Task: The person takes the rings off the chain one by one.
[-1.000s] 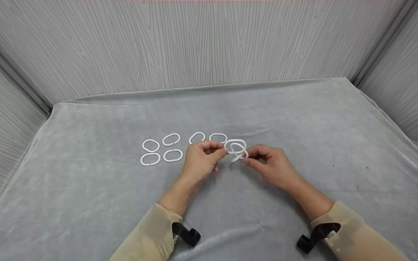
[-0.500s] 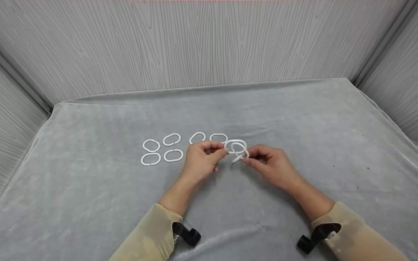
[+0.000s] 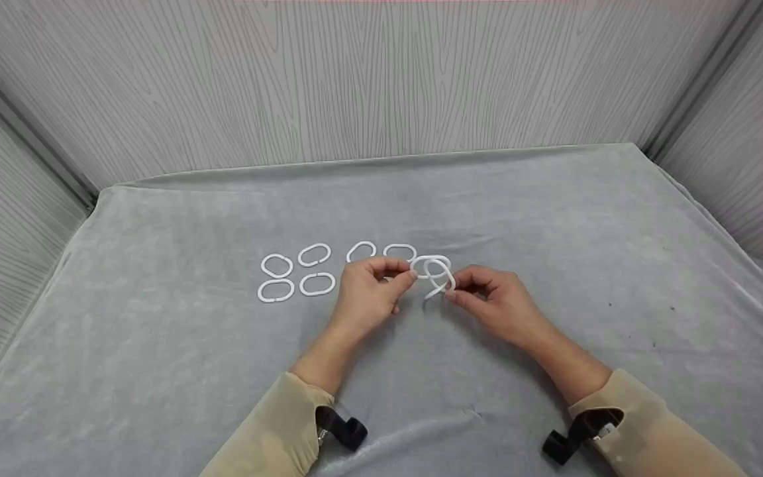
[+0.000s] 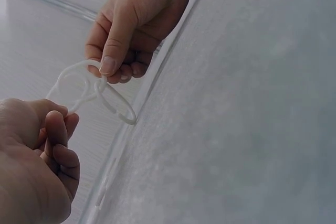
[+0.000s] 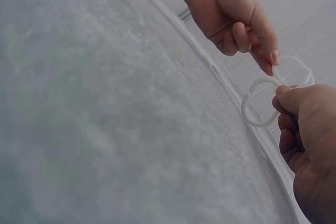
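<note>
My left hand (image 3: 368, 291) pinches a white oval chain link (image 3: 433, 257) between thumb and fingertips. Facing it, my right hand (image 3: 497, 301) pinches a second white link (image 3: 452, 279), which passes through the first. A third link (image 4: 118, 107) hangs from the second, just below the right fingertips, and a narrow gap shows in its loop. In the right wrist view this hanging link (image 5: 253, 123) sits to the left of the right thumb, with the left hand (image 5: 231, 17) above. The fingertips hide parts of the joined loops.
Several loose white links lie on the grey cloth (image 3: 189, 344) to the left, among them a lower-left link (image 3: 276, 301) and a link (image 3: 400, 246) behind the left hand. Grey wood-grain panels (image 3: 381, 79) stand behind and at both sides.
Both hands stay nearly in place. The held links have tilted slightly between the fingertips, and the hanging one has turned a little. The loose links lie as before.
</note>
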`<state>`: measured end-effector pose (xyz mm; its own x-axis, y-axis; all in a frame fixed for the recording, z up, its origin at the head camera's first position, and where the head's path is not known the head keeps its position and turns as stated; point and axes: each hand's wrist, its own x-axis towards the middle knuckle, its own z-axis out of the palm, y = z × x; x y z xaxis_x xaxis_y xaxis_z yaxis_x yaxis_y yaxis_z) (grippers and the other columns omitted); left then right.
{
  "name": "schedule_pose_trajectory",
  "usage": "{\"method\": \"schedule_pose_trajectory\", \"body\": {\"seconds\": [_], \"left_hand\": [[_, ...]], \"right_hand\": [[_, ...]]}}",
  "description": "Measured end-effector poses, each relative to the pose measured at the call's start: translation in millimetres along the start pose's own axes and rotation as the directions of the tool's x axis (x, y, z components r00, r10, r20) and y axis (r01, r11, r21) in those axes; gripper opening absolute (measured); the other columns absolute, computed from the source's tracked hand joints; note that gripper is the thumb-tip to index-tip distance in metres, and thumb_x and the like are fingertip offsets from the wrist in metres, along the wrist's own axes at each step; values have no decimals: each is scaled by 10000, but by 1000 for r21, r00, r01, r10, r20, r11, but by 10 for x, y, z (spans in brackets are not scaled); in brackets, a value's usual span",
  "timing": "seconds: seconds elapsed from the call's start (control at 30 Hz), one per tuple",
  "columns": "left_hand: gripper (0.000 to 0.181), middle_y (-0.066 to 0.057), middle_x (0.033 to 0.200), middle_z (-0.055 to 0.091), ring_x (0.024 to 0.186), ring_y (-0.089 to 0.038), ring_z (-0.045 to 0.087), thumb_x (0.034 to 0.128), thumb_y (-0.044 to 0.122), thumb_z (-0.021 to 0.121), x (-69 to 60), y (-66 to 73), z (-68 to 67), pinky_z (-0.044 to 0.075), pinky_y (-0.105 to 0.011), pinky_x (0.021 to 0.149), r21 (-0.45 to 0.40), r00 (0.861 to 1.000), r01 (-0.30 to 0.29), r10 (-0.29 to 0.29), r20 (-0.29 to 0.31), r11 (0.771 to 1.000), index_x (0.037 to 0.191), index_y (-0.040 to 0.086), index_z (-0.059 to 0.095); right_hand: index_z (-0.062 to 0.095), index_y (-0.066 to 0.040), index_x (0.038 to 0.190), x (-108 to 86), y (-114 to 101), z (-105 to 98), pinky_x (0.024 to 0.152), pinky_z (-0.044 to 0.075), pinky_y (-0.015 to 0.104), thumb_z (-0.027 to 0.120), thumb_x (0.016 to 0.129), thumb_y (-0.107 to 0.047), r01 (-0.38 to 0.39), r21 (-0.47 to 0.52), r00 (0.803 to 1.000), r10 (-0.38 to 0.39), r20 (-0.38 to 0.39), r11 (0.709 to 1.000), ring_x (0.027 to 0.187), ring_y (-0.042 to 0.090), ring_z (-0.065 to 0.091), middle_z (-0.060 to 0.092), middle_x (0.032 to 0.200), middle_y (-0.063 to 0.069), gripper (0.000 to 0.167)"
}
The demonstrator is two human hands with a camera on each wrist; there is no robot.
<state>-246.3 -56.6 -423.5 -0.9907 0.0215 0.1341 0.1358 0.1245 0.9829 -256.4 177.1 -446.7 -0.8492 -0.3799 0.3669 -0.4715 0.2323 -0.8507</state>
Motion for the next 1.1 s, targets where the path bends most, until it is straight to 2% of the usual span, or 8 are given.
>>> {"method": "schedule_pose_trajectory", "body": {"seconds": [0.2,0.57,0.77,0.97,1.1], "left_hand": [[62,-6,790,690,482,-80,518,907,53,808,-3,4,1,468,-223,455,-1,1000,-4,4,3,1000,939,3,789],[49,20,759,685,479,-80,530,899,46,789,0,-9,3,467,-218,451,50,999,-30,29,12,998,930,9,795],[60,26,721,668,452,-71,515,895,32,780,5,-4,3,451,-206,433,35,1000,-25,25,19,999,922,-21,789],[51,23,705,668,432,-76,509,893,32,793,10,-4,0,454,-211,421,18,1000,1,-2,15,1000,919,-12,787],[61,19,696,672,423,-77,498,885,27,804,18,-8,-6,453,-210,420,-14,998,55,-55,17,998,925,-15,786]], "right_hand": [[782,-87,991,2,1,1,749,543,218,809,942,-61,3,-12,1000,-3,-7,1000,840,145,669,758,920,9,62],[782,-73,987,6,8,3,760,545,213,809,935,-38,2,-15,1000,-2,-7,1000,844,134,674,763,920,39,68],[781,-69,982,7,0,4,762,550,210,811,929,-31,10,-26,1000,-10,-9,1000,848,123,682,764,919,19,71],[779,-67,985,9,-6,1,771,550,213,805,935,-30,10,-24,1000,-11,-3,1000,864,124,683,767,933,44,68],[774,-61,987,6,-7,-1,767,549,213,804,935,-28,14,-21,1000,-14,0,1000,858,123,678,760,929,47,69]]}}
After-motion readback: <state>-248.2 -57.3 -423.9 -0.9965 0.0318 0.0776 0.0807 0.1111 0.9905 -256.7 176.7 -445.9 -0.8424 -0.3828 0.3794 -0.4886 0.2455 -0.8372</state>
